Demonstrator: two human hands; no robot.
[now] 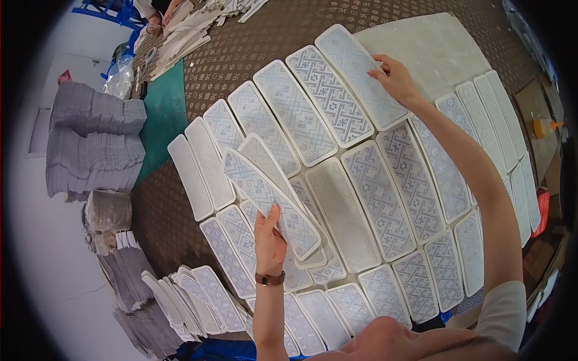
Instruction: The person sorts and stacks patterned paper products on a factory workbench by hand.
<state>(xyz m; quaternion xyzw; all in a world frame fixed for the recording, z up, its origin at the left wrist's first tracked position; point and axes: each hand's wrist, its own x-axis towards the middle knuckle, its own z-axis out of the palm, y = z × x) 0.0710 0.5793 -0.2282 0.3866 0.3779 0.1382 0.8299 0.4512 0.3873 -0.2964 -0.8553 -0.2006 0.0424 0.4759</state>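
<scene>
My left hand (269, 243), with a brown-strapped watch on its wrist, grips a few fanned-out rectangular panels. The top panel (271, 201) has rounded corners, a pale border and a blue-grey geometric pattern. Up at the far end of the layout, my right hand (394, 78) has its thumb and fingers closed at the right edge of a pale patterned panel (352, 69). To the left of that one lies a panel with a darker lattice pattern (331, 96). A plain whitish panel (343, 213) lies right of the held bundle.
Similar panels cover the table in rows. Beyond my right hand is a pale board (427, 51). Tall grey stacks (96, 141) stand at left, near a green mat (164, 114). Loose panels (192, 301) pile up lower left. Another person's hand (155, 27) is by pale strips (186, 39).
</scene>
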